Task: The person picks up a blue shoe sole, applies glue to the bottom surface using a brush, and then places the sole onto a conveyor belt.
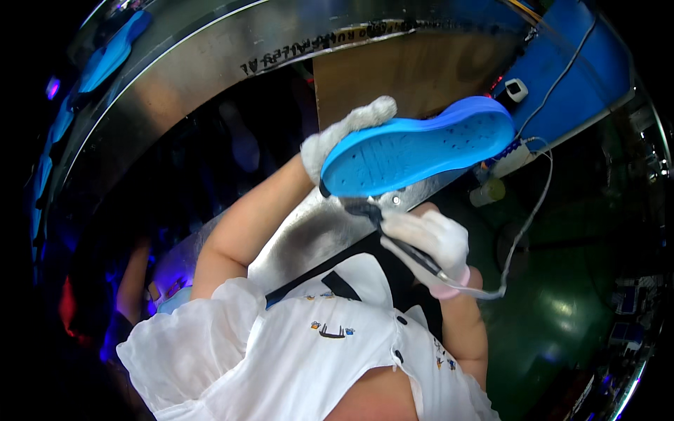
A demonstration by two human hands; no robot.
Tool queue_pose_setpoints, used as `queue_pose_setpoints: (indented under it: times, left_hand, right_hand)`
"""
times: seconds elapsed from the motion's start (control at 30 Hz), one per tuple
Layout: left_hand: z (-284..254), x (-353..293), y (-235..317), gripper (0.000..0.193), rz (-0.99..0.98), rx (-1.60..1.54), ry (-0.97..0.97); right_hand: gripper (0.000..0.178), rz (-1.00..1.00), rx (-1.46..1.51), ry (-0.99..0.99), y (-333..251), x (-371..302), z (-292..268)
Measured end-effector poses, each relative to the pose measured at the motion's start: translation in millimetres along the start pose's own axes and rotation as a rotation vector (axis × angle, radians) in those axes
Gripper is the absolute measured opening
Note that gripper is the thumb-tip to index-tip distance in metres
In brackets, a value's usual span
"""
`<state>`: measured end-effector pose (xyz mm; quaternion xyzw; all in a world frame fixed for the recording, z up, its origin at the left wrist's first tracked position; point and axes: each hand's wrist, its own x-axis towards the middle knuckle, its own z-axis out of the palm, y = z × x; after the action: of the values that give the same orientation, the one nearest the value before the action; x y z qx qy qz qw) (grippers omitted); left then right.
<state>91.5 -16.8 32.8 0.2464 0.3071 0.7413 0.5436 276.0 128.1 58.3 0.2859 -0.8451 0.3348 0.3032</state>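
A bright blue shoe sole (421,151) is held up in front of me, tilted, its hollow inner side facing up. My left hand (345,133), in a pale knit glove, is closed round its left end, with fingers along the far edge. My right hand (435,238), gloved in white, is closed on a slim brush-like tool (366,210) with a dark head and a grey handle. The tool's head is just below the sole's near edge; whether they touch I cannot tell. A thin pale tube (518,242) runs from the tool's rear end and loops up on the right.
A curved metal rim (175,77) with a conveyor-like edge crosses the far left, with blue soles (116,52) beyond it. A shiny metal surface (295,238) lies beneath my hands. On the right are a blue tabletop (576,56), a yellow-capped container (487,191) and another cable.
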Motion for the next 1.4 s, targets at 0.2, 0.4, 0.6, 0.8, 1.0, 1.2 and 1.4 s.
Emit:
queue_pose_setpoints:
  times: [0.2,0.4,0.6,0.8,1.0,1.2,1.4]
  left_hand:
    - [29.6,-8.7,-53.3,0.099,0.168,-0.262,0.060]
    - [39.7,-24.6,-56.2,0.097,0.290,-0.225,0.268]
    - [72.8,-96.1,61.8,0.109,0.457,0.159,0.083]
    - [73.6,-149.7,199.8,0.072,0.810,0.501,0.450]
    - [106.1,-207.0,190.5,0.040,0.426,2.264,1.416]
    - [107.5,-265.2,200.6,0.026,-0.333,2.343,1.881]
    - [107.5,-223.1,133.9,0.029,1.065,2.011,1.280]
  right_hand:
    - [0.022,0.141,-0.299,0.320,12.7,11.6,-11.1]
    - [0.028,0.075,-0.091,0.296,0.1,4.5,4.6]
    - [0.023,0.190,0.391,0.556,-21.8,-29.1,-19.5]
    - [0.028,0.367,0.394,0.523,-22.9,-14.3,5.6]
    - [0.024,0.669,0.462,0.539,-12.2,-37.4,2.7]
    - [0.028,0.709,0.461,0.569,-8.9,-42.5,12.9]
    - [0.027,0.761,0.446,0.608,12.4,-61.9,8.6]
